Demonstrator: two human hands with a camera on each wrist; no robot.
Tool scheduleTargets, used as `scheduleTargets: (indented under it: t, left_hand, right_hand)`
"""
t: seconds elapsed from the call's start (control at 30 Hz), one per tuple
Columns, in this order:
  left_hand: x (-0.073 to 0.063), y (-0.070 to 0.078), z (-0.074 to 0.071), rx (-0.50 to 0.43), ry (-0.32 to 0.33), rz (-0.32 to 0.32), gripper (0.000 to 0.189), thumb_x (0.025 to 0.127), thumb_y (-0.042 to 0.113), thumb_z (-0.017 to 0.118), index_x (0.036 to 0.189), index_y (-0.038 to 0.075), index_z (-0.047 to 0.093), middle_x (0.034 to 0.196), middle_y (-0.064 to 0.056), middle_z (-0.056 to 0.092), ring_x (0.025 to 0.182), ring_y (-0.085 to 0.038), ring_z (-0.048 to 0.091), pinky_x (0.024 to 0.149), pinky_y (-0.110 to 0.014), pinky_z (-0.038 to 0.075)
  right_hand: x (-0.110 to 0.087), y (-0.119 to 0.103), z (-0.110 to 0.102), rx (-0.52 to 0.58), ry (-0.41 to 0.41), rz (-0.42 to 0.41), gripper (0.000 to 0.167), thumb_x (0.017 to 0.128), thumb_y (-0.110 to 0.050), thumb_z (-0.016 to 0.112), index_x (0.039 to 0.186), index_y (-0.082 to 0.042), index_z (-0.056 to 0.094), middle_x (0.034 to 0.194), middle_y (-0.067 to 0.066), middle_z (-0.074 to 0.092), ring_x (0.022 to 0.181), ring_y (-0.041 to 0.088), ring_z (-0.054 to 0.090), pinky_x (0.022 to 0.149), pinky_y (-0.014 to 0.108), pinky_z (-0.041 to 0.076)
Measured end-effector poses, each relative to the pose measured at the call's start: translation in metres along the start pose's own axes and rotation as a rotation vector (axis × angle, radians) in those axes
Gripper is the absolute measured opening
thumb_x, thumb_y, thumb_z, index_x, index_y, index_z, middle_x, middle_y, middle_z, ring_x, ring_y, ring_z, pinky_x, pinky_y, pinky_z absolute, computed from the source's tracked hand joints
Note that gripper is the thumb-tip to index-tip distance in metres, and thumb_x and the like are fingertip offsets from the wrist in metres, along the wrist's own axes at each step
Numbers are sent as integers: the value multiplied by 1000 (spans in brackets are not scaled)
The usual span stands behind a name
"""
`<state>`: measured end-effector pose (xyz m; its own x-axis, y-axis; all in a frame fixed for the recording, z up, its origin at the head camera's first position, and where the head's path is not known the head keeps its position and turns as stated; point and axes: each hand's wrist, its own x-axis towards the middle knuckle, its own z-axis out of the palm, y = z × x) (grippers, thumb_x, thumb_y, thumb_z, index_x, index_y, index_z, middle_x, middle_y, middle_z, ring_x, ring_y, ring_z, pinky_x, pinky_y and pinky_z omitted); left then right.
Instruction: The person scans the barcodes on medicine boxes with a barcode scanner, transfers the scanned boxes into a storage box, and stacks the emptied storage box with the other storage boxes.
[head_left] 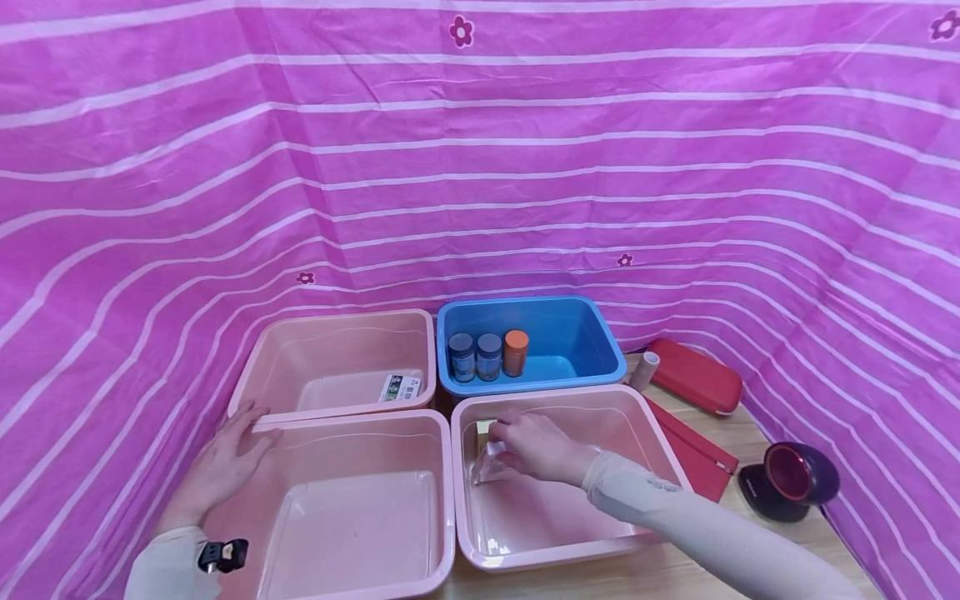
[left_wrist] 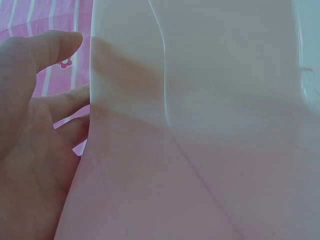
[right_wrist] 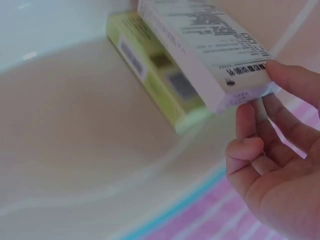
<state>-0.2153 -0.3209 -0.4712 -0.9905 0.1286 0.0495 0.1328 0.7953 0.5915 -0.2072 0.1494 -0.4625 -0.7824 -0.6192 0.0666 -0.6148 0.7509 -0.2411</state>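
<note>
Over the front right pink bin (head_left: 558, 552), my right hand (head_left: 542, 448) pinches one end of a white printed medicine box (right_wrist: 207, 50) between thumb and fingers. The white box is tilted and overlaps a yellow-green box (right_wrist: 142, 75) in the right wrist view. That yellow-green box lies inside the bin near its left wall. My left hand (head_left: 225, 467) is at the outer left rim of the front left pink bin (head_left: 352, 517). Its thumb is spread from the relaxed fingers, and it holds nothing.
Behind stand another pink bin (head_left: 315, 325) with a white-and-green box (head_left: 401, 387) and a blue bin (head_left: 577, 333) with two dark-lidded jars and an orange-lidded jar (head_left: 516, 354). At right are a red case (head_left: 693, 375), red pouch (head_left: 693, 450), pale tube (head_left: 644, 371) and dark round-headed device (head_left: 791, 479).
</note>
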Motion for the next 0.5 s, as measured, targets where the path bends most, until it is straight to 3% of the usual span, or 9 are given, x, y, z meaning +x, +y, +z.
scheduleTargets:
  t: [0.17, 0.27, 0.4, 0.5]
  left_hand:
    - [1, 0, 0, -3, 0, 6, 70, 106, 43, 53, 153, -6, 37, 166, -33, 13, 145, -65, 17, 108, -82, 20]
    - [1, 0, 0, -6, 3, 16, 70, 106, 42, 54, 153, -6, 37, 166, -34, 13, 144, -66, 18, 106, -83, 20]
    - [2, -1, 0, -7, 6, 27, 68, 106, 42, 53, 153, -5, 37, 166, -34, 13, 143, -67, 18, 104, -84, 20]
    - [1, -2, 1, -15, 6, 28, 69, 106, 41, 53, 153, -5, 36, 166, -34, 13, 142, -68, 17, 103, -85, 20]
  right_hand:
    - [-29, 15, -44, 101, 103, 2, 26, 90, -15, 80, 114, -10, 72, 106, 2, 72, 96, 16, 70, 81, 29, 63]
    - [-56, 28, -77, 150, 211, 22, 25, 88, -12, 81, 112, -8, 72, 101, 1, 71, 90, 14, 70, 75, 26, 63]
    - [-97, 54, -118, 62, 435, 10, 28, 79, -5, 87, 102, -9, 72, 90, -3, 69, 75, 7, 63, 64, 21, 57]
    - [-131, 76, -143, -10, 544, 62, 33, 72, 1, 88, 100, -9, 72, 85, -3, 69, 67, 2, 56, 56, 17, 50]
